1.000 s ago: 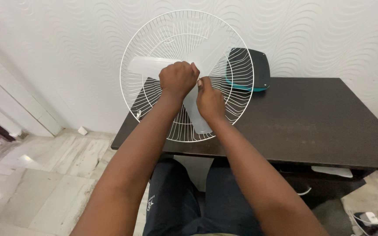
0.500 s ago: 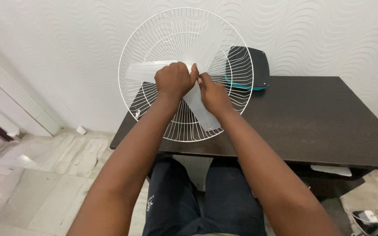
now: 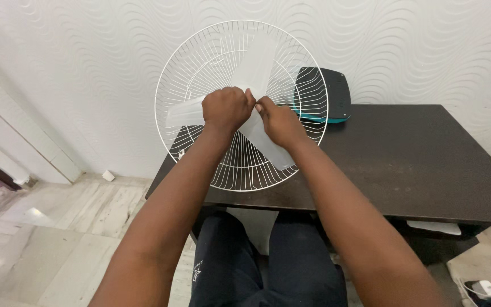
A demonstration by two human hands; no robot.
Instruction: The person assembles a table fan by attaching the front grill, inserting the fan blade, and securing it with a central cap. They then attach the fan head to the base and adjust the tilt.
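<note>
Meeting at upper centre, our left hand fists over the blade hub, right hand pinching beside it, equally near, grille behind.

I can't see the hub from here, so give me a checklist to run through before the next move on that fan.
1. Left hand closed over the hub: ok.
2. Right hand fingertips at the hub, beside the left: ok.
3. Blade seated on the shaft: cannot tell, the hands hide it.
4. Grille upright on the table: ok.
5. Blade free of the grille wires: cannot tell.
6. Dark pad leaning on the wall, behind the grille and apart from the hands: ok.
</note>
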